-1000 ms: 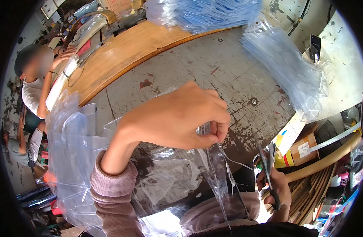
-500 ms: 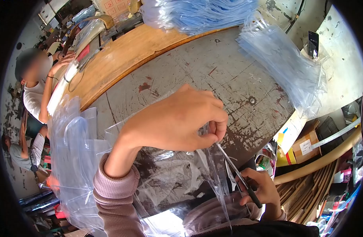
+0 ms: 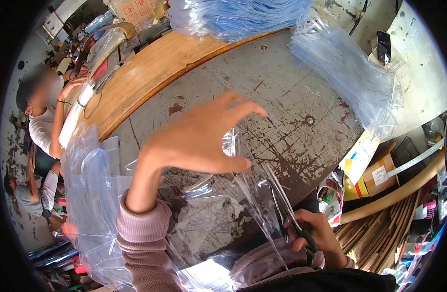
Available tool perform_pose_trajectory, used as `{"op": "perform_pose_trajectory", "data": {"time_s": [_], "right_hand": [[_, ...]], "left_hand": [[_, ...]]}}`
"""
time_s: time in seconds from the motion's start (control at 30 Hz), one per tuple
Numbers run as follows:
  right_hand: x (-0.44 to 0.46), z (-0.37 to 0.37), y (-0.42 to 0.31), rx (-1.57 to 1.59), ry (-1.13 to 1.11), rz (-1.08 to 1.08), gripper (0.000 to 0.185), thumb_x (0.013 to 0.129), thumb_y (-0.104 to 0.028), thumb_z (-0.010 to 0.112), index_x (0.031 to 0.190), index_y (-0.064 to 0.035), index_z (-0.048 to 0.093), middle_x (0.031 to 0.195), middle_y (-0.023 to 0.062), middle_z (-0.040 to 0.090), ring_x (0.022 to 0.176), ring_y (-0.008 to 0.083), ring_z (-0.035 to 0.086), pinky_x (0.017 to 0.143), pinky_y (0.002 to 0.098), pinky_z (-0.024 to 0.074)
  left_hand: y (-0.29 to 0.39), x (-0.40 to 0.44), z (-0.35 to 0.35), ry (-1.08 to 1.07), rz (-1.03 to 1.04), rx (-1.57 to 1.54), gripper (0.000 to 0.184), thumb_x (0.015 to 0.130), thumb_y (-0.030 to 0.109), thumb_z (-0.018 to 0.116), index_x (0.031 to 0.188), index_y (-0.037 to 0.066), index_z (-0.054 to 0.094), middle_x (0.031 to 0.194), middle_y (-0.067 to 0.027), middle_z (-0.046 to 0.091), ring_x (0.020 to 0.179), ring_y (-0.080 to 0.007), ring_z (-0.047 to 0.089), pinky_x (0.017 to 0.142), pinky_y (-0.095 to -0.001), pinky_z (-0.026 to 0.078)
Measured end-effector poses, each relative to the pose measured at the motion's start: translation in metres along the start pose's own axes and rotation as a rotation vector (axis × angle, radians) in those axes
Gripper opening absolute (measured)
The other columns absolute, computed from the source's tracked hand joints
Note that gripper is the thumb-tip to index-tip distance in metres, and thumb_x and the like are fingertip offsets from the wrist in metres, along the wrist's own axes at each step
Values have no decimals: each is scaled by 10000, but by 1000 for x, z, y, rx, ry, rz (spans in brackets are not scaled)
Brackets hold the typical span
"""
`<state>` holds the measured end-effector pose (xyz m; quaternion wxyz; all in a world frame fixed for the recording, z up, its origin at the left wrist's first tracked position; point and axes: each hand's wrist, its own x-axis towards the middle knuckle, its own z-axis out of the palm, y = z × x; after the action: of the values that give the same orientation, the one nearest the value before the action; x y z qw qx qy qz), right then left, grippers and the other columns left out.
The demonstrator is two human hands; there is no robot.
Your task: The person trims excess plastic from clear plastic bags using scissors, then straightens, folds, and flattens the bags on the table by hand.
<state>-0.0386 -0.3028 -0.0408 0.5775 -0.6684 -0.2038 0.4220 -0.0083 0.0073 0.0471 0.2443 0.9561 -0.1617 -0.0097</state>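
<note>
My left hand (image 3: 199,134) is over the worktable with thumb and forefinger spread wide; whether its lower fingers touch the plastic is hidden. Just under and beyond it, a crumpled clear plastic sheet (image 3: 250,192) runs down toward my lap. At the lower right my right hand (image 3: 316,233) grips a pair of scissors (image 3: 283,199) with dark handles. Their blades point up and away, close beside the plastic. More clear plastic film (image 3: 209,219) lies on the table below my left wrist.
Clear plastic bags (image 3: 94,194) are piled at the left. Another stack of bags (image 3: 345,73) lies at the right, and a large bluish pile (image 3: 243,17) sits behind. A phone (image 3: 383,47) leans at the far right. Two people are at the left, one beside the wooden board (image 3: 155,68).
My left thumb and forefinger have parted from a pinch, and the hand has shifted slightly left. The scissors have moved a little to the left and now stand steeper.
</note>
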Motion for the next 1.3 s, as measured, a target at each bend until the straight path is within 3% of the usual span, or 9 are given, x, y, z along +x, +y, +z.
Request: {"op": "perform_pose_trajectory", "data": {"time_s": [0.07,0.13,0.17,0.23,0.4,0.47,0.57,0.87,1.3], "right_hand": [[-1,1,3,22,2,2,671,596,-522,759,985,-8,571,706,1,573,656,51,514,565,195,377],[-1,2,9,116,-8,-29,567,654,-404,813,1012,-27,587,675,-3,562,618,45,493,532,208,376],[-2,1,10,121,-11,-26,567,654,-404,813,1012,-27,587,675,-3,562,618,45,493,532,208,376],[-4,1,14,197,19,-22,609,626,-423,830,1002,-16,578,684,-8,559,614,47,487,525,206,363],[0,-1,14,260,43,-83,678,575,-423,874,996,14,572,698,10,539,611,56,482,519,209,352],[5,-6,15,114,-70,-229,690,571,-412,880,1003,24,564,714,22,540,632,64,486,523,215,365],[9,3,8,86,4,-319,697,574,-408,880,1005,35,557,746,41,559,672,70,500,545,223,393],[11,12,-11,230,-21,-146,719,579,-423,875,1024,30,538,783,54,589,714,87,531,631,241,467],[11,15,-15,147,8,-177,733,584,-454,869,1020,24,523,773,58,587,675,85,539,607,229,453]], "left_hand": [[-9,6,-7,-72,-89,-152,487,650,229,729,1084,75,572,1005,-80,634,963,-215,589,830,-390,432],[-13,12,-13,-260,-125,-309,324,664,201,711,924,47,593,805,-66,647,795,-188,611,777,-351,448],[-15,14,-14,-264,-130,-310,324,664,201,711,924,47,593,805,-66,647,795,-188,611,777,-351,448],[-18,11,-13,-202,-29,-443,210,673,171,703,772,37,574,635,-29,583,689,-143,583,721,-295,449],[-11,12,-16,-157,116,-571,166,692,120,703,728,29,570,670,-25,578,663,-123,555,679,-262,445],[-10,11,-17,-182,151,-640,189,693,139,742,742,25,600,698,-38,605,670,-128,574,675,-265,445],[-7,9,-19,-198,104,-756,214,675,150,781,753,21,629,711,-48,629,681,-124,592,668,-253,441],[-3,11,-11,-206,77,-769,201,638,94,801,720,17,635,685,-54,640,653,-116,605,626,-238,443],[-1,13,-8,-237,27,-769,217,629,106,812,699,24,623,657,-37,621,637,-99,584,624,-234,440]]}}
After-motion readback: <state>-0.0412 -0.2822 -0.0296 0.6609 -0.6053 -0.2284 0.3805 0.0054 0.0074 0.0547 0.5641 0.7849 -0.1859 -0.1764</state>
